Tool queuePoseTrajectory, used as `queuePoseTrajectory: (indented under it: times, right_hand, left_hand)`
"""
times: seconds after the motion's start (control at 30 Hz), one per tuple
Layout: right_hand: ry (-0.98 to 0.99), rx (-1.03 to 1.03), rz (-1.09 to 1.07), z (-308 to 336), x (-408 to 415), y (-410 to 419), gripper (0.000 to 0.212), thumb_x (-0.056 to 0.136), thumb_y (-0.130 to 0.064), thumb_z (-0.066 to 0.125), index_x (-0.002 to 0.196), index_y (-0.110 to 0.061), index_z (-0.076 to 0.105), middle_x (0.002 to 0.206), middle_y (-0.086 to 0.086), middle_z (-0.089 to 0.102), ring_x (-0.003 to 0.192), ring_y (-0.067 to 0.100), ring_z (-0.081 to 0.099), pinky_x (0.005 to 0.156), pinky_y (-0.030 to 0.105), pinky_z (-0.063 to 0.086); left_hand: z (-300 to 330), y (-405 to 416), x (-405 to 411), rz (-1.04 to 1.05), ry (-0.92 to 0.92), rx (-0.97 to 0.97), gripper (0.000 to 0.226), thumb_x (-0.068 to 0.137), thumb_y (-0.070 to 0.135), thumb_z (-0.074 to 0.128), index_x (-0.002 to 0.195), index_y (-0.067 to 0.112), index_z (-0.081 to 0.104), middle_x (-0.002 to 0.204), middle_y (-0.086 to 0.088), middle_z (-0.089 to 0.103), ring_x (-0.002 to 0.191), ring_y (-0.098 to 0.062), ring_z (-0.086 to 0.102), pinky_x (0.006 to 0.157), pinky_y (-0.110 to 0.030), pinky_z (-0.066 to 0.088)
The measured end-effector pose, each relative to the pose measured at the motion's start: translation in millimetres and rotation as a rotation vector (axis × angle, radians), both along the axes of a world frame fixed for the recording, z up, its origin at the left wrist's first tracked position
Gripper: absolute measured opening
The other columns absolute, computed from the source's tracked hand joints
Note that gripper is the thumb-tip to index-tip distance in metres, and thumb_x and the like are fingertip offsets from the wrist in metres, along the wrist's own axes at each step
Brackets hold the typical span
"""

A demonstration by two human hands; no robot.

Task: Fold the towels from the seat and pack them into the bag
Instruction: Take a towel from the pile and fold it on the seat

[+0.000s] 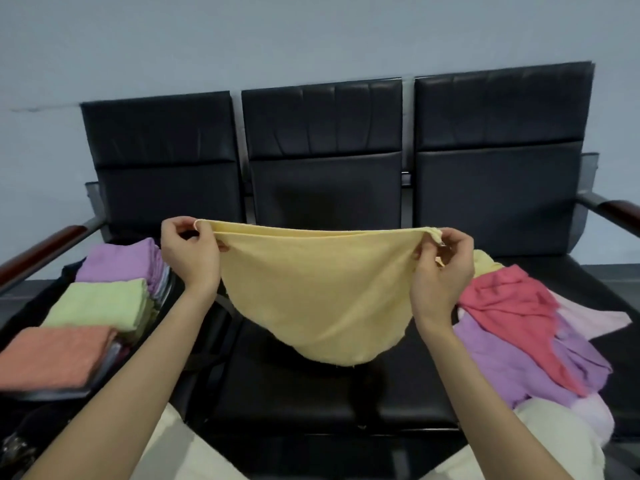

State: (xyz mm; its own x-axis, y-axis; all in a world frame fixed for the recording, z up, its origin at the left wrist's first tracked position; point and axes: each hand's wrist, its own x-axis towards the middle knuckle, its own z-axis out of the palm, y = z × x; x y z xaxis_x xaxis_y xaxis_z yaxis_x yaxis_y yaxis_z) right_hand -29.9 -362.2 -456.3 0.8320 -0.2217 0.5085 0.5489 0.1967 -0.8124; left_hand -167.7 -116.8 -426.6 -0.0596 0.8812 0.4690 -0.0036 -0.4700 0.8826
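Left hand (189, 252) pinches one top corner of the yellow towel (313, 292), right hand (441, 271) pinches the other, and the cloth hangs doubled between them, sagging over the middle seat of the black bench (325, 386). To the right, a loose heap of unfolded towels (516, 327), red over purple over pale pink, sprawls on the seat. To the left, folded stacks (100, 299) in purple, green and orange sit in what looks like the dark bag (41, 396), though its edges are hard to make out. Three padded backrests stand against a plain pale wall (311, 36). Wooden armrests run off both sides of the frame.
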Motion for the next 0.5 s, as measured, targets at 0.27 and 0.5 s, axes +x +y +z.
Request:
queuePoseTrajectory:
  times: [0.27,0.5]
  right_hand:
    - [0.187,-0.169,0.104,-29.9,34.2,13.3,0.018,0.097,-0.012,0.047,0.089,-0.028,0.044,0.08,0.007,0.062,0.064,0.02,0.064,0.063,0.035,0.054]
    - [0.254,-0.281,0.23,-9.6,92.0,31.2,0.005,0.098,-0.005,0.039,0.101,-0.008,0.042,0.093,0.0,0.056,0.082,0.016,0.068,0.078,0.03,0.056]
  left_hand:
    - [7.5,32.9,22.9,-0.139,0.141,0.009,0.006,0.093,0.008,0.054,0.096,0.009,0.059,0.087,-0.002,0.063,0.049,-0.008,0.064,0.044,-0.015,0.05]
    - [25.3,71.9,73.6,-0.255,0.516,0.171,0.017,0.097,0.005,0.043,0.092,0.01,0.058,0.094,-0.009,0.064,0.071,-0.018,0.067,0.048,-0.014,0.049]
